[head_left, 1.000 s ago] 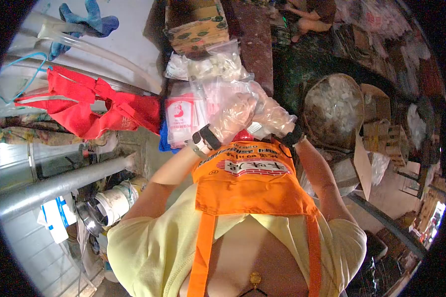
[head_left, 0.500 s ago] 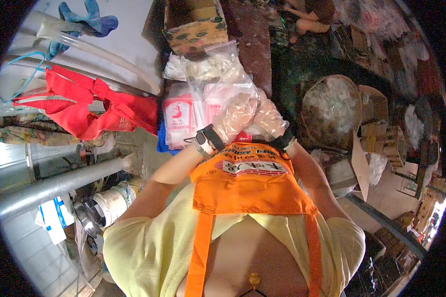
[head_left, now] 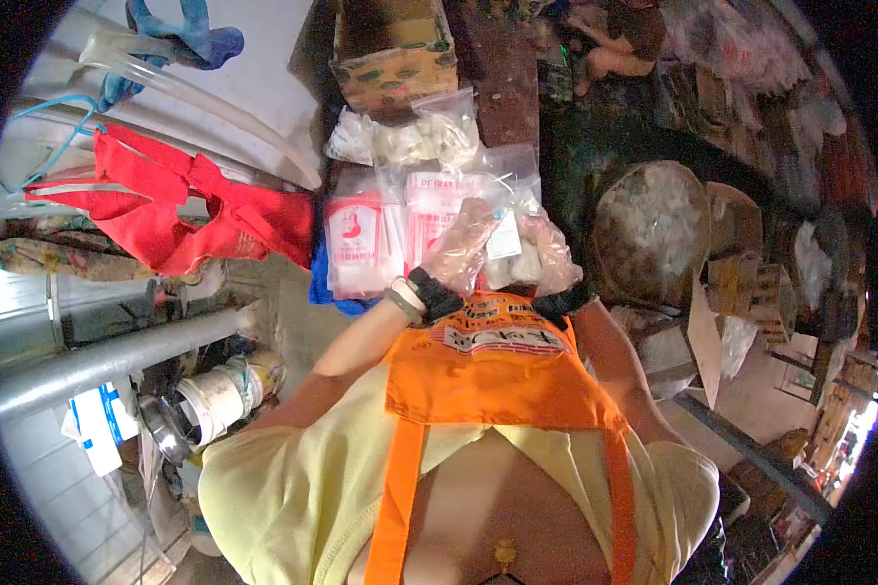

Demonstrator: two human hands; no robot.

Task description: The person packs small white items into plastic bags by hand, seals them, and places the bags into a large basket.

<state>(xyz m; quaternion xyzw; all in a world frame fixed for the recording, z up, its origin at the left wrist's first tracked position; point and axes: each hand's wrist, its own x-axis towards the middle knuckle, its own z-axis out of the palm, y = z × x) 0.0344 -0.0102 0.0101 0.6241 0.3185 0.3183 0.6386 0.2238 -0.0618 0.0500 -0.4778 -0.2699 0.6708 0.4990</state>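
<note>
In plastic gloves, my left hand [head_left: 458,249] and my right hand [head_left: 556,255] are closed on either side of a clear plastic bag [head_left: 517,175]. A white label or slip [head_left: 503,237] shows on the bag between my hands, with a pale lump below it that I cannot make out. Left of my hands lie red-printed white packets [head_left: 354,234], and more printed packets [head_left: 439,195] lie just beyond my left fingers. Farther out is a clear bag with whitish contents [head_left: 424,141]. My fingertips are partly hidden by the gloves and the bag.
A cardboard box [head_left: 395,78] stands at the far end. To the left are a red apron-like cloth [head_left: 205,205] and blue gloves [head_left: 180,44]. On the right is a round container of plastic bags [head_left: 651,224]. Another person's arm [head_left: 605,58] shows at top right.
My hands, close together half a second ago, have moved apart slightly. The labelled bag between them now shows, its top spread outward. The whole view has shifted slightly.
</note>
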